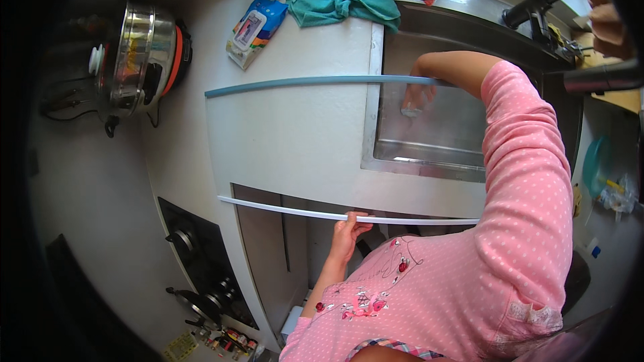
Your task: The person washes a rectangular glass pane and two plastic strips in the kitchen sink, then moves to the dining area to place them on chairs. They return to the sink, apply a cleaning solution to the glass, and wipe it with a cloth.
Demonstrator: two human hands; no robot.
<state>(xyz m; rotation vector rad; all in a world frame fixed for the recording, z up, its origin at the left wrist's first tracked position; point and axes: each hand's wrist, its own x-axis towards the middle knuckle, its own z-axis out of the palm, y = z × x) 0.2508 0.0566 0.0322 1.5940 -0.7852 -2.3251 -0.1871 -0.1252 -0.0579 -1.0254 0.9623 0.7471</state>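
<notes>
My left hand point(347, 236) grips a thin white strip point(292, 210) at the counter's front edge, thumb on top and fingers beneath. Farther back, a blue strip point(302, 81) runs across the counter and over part of the steel sink point(372, 125). A faint side edge suggests a clear sheet between the two strips, though I cannot be sure. My right arm reaches over the sink, and my right hand point(421, 94) shows hazily beyond the blue strip, which crosses in front of the wrist. At its fingertips is a small whitish wad point(411, 111), too blurred to name exactly.
A teal towel point(342, 2) and a pack of wipes point(254, 32) lie on the counter point(282, 146). At left stands a steel pot point(136, 55); below it is a black gas hob point(201, 256). A black faucet point(538, 5) rises behind the sink.
</notes>
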